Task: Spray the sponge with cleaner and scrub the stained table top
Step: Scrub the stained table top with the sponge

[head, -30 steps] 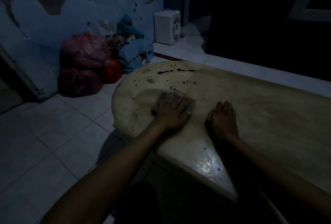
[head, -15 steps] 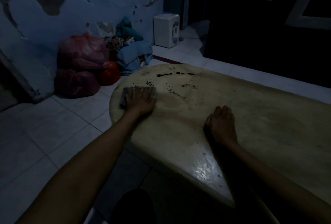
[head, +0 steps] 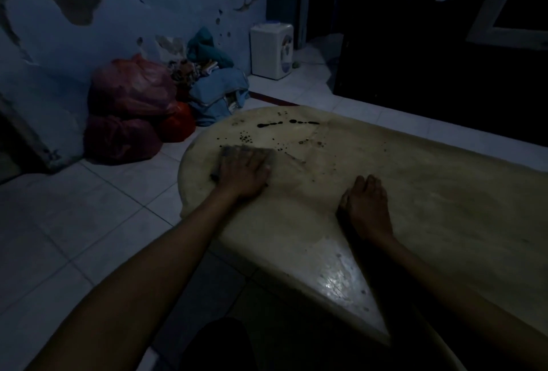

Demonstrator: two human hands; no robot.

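The room is dim. A pale rounded table top [head: 430, 192] fills the right half of the view. Dark ink-like stains [head: 284, 124] dot its far left end. My left hand [head: 243, 171] presses flat on a grey sponge [head: 226, 152] near the table's left rim, just below the stains; only the sponge's far and left edges show past my fingers. My right hand [head: 367, 207] rests palm down on the table to the right, fingers straight, holding nothing. No cleaner bottle is in view.
Red plastic bags [head: 127, 112] and a heap of blue cloth [head: 216, 94] lie on the tiled floor by the peeling wall. A small white dispenser [head: 271, 50] stands further back. A dark doorway is at the right.
My left hand slid the sponge left along the table a second ago, then back a little to the right and away. My right hand has stayed in place.
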